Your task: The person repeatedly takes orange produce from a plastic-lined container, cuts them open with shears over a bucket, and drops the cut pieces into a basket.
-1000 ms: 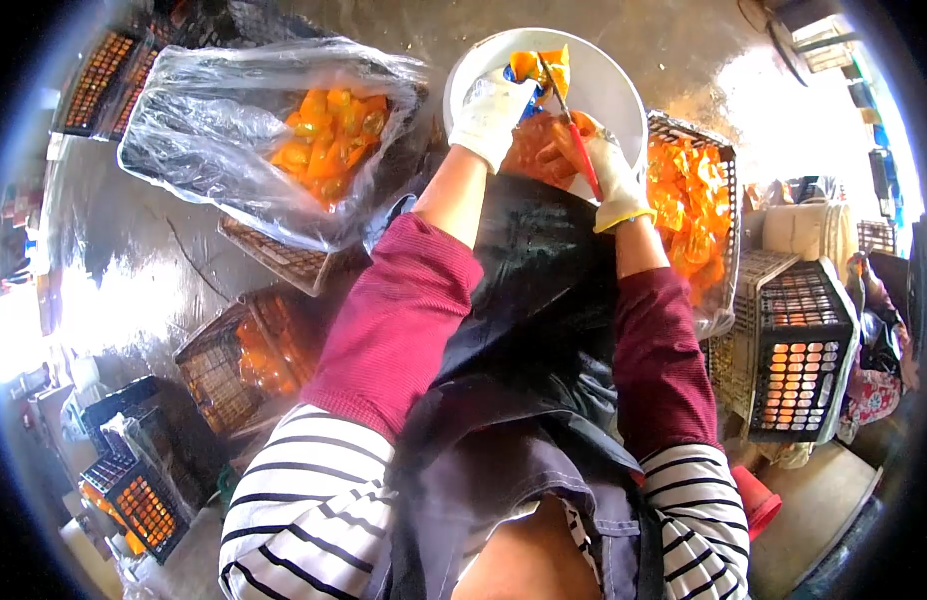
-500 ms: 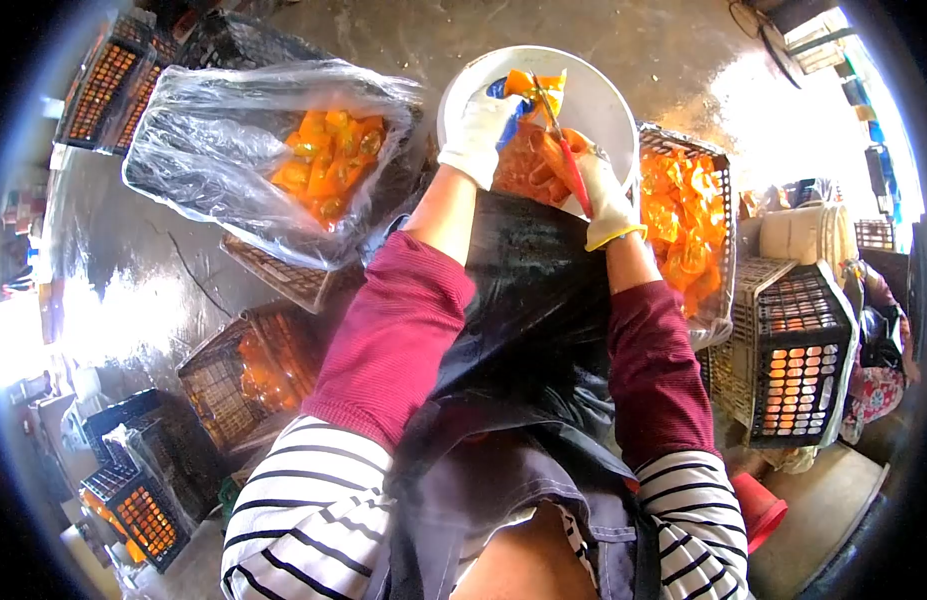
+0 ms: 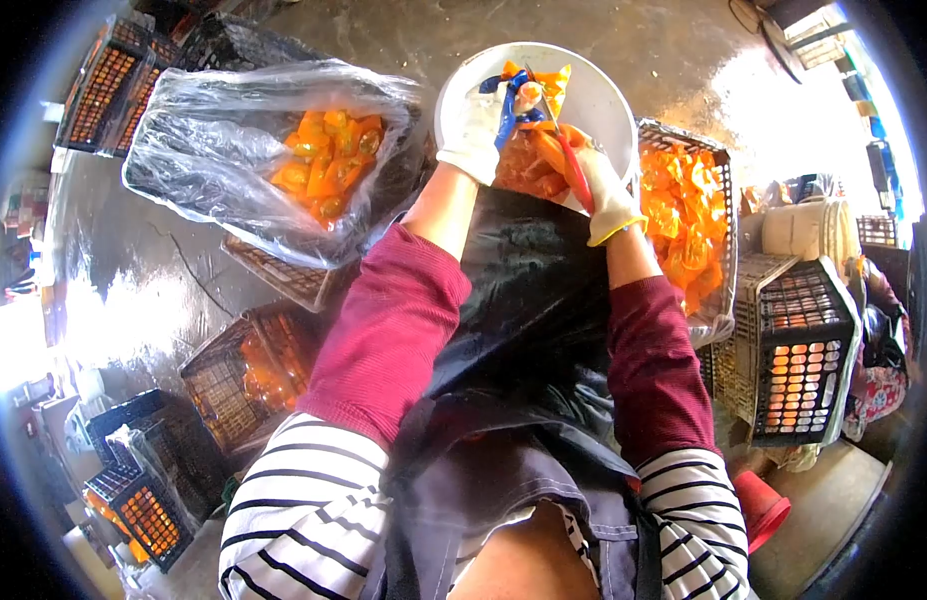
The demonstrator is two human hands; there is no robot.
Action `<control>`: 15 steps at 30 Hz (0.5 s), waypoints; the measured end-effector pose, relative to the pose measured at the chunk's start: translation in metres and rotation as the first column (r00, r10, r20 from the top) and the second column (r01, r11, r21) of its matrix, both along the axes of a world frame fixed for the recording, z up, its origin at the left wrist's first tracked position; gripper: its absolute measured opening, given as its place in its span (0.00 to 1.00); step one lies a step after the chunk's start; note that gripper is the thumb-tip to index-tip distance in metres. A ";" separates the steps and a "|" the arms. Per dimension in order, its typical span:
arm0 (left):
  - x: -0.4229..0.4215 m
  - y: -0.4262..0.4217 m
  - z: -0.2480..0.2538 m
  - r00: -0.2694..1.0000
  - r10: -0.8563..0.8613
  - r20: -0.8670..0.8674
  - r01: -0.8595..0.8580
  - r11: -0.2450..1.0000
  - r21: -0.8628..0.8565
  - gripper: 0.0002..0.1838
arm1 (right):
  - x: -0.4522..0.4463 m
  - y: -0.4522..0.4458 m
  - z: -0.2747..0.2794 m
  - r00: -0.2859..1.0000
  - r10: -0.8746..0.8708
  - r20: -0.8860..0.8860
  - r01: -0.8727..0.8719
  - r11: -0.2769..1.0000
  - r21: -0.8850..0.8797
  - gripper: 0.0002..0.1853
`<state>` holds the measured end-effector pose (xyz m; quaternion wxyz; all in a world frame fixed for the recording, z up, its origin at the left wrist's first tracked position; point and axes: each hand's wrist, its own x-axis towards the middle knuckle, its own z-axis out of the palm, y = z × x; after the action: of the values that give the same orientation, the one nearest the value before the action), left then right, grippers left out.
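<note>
My left hand (image 3: 483, 120), in a white glove with blue fingers, is closed on a glossy orange pepper piece (image 3: 552, 84) over a round white bucket (image 3: 608, 95). A pale, rounded bit shows between its fingertips. My right hand (image 3: 601, 185), in a pale glove with orange fingers and a yellow cuff, grips a red-handled blade (image 3: 578, 180). The narrow metal end reaches up to the pepper piece; whether it has one blade or two I cannot tell. Below both hands, pinkish-orange pieces (image 3: 518, 178) lie in the bucket.
To the right stands a crate of orange peppers (image 3: 680, 220). A plastic-lined crate (image 3: 213, 150) at left holds more orange pieces. Stacked black crates (image 3: 798, 350) stand further right, near a red container (image 3: 758, 510). Another crate (image 3: 218, 390) sits at lower left.
My left fingers have shifted around the pepper piece, and a pale, rounded bit now shows between them. The blade stays against the piece, my right hand nearly in place.
</note>
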<state>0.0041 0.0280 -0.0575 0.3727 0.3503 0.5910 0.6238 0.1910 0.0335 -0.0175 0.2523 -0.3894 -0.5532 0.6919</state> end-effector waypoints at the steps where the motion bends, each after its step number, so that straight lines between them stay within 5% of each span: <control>1: -0.002 0.005 -0.015 0.999 -0.038 -0.029 0.040 0.997 0.066 0.19 | 0.000 -0.001 0.001 1.000 -0.008 -0.018 0.009 0.998 0.056 0.11; 4: -0.001 0.006 -0.005 0.983 -0.166 -0.079 0.171 0.983 0.066 0.16 | 0.005 -0.012 0.035 0.978 -0.009 0.208 -0.004 0.998 0.061 0.13; 6: 0.015 -0.033 0.072 0.963 -0.269 -0.009 0.262 0.942 -0.210 0.15 | 0.009 -0.019 0.046 0.947 -0.060 0.315 -0.004 0.980 0.199 0.16; 7: 0.010 -0.023 0.049 0.918 -0.310 0.247 0.312 0.950 0.033 0.18 | 0.011 -0.023 0.050 0.926 -0.091 0.367 -0.011 0.964 0.266 0.18; 10: 0.004 -0.020 0.043 0.949 -0.219 -0.226 0.170 0.961 -0.219 0.20 | 0.011 -0.031 0.060 0.873 -0.091 0.480 -0.055 0.958 0.282 0.21; 11: 0.008 -0.026 0.049 0.986 -0.166 -0.015 0.163 0.978 -0.132 0.21 | 0.010 -0.033 0.062 0.861 -0.098 0.499 -0.076 0.945 0.318 0.19; 15: 0.025 -0.037 0.073 0.845 -0.021 -0.534 -0.040 0.994 -0.101 0.19 | 0.009 -0.030 0.054 0.851 -0.158 0.500 -0.095 0.891 0.444 0.17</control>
<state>0.0295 -0.0093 0.0160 0.2089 0.4864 0.7058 0.4707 0.2003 0.0035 0.0362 0.1875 -0.5023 -0.7396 0.4069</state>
